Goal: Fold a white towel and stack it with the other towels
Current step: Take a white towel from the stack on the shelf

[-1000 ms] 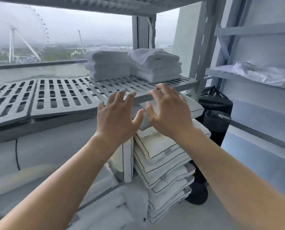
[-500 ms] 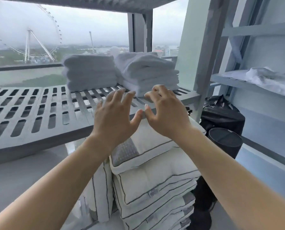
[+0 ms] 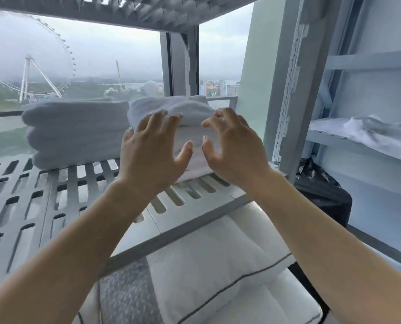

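Observation:
Two stacks of folded white towels stand side by side on a grey slotted shelf (image 3: 54, 206). The left stack (image 3: 75, 134) is neat. The right stack (image 3: 178, 108) has a rumpled top towel. My left hand (image 3: 152, 153) and my right hand (image 3: 232, 146) hover just in front of the right stack, fingers spread and curved, holding nothing. Both hands hide the stack's lower front. Whether the fingertips touch the towels I cannot tell.
White pillows (image 3: 218, 265) with dark piping are piled under the shelf. A grey upright post (image 3: 295, 90) stands right of the towels. A black bag (image 3: 321, 192) sits behind it. Loose white cloth (image 3: 367, 132) lies on a side shelf at right. A window is behind.
Both hands have moved forward and up from the shelf's front edge to the right towel stack. The view has come closer to the shelf.

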### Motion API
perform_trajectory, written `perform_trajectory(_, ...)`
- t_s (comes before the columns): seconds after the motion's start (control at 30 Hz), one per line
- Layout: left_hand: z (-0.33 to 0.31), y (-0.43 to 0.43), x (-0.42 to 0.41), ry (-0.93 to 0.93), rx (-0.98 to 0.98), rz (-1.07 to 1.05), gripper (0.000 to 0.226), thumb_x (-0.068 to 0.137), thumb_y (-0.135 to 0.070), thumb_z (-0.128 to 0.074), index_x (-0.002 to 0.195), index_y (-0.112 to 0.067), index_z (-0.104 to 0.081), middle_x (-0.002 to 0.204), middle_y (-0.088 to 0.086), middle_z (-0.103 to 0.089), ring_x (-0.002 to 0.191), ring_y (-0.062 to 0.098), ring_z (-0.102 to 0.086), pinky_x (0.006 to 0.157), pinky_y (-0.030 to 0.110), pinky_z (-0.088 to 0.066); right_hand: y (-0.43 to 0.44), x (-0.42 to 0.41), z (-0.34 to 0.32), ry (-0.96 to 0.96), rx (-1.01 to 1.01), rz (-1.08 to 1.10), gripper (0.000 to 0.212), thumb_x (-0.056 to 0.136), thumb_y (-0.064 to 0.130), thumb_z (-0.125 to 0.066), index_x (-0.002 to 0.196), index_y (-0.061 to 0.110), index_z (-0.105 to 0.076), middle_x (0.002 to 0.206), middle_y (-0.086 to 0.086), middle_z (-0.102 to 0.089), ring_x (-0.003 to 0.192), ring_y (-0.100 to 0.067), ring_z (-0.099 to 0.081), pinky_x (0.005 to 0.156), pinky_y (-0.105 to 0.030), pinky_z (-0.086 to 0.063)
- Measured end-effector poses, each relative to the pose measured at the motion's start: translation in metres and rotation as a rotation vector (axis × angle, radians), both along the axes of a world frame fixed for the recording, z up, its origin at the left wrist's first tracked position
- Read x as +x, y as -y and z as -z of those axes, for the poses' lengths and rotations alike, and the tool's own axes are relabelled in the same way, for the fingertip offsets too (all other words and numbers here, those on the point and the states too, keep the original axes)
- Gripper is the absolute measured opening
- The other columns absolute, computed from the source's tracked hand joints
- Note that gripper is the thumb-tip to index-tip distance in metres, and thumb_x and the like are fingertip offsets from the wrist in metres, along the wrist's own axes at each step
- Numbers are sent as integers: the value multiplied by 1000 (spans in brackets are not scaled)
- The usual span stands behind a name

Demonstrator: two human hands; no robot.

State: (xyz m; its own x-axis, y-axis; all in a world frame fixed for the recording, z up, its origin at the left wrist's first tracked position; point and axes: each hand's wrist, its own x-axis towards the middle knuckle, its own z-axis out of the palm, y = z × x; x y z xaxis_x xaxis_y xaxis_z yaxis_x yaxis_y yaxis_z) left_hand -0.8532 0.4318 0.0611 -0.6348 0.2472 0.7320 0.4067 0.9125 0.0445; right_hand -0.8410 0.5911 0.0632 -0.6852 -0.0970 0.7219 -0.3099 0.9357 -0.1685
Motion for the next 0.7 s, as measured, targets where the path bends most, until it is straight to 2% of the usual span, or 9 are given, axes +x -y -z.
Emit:
perform_trajectory(0.3, -15, -28, -55, -9, -13, -85, 59, 84, -50, -48, 135, -22, -39, 141, 6, -42, 129, 27, -39, 97, 50, -38, -30, -69, -8, -16, -6, -99, 34, 88, 30, -51, 119, 17, -55, 130, -3, -48, 117, -21, -48, 91, -40, -47)
perform_trajectory(0.7, -20, -52, -93, 21, -44, -259, 62, 81, -59, -34, 133, -26, -36, 138, 3, -45, 125, 28, -42, 95, 51, -39, -53, -124, -16, -3, 54, -296, 39, 87, 33, -51, 122, 17, -52, 131, -4, -44, 119, -25, -45, 91, -42, -44)
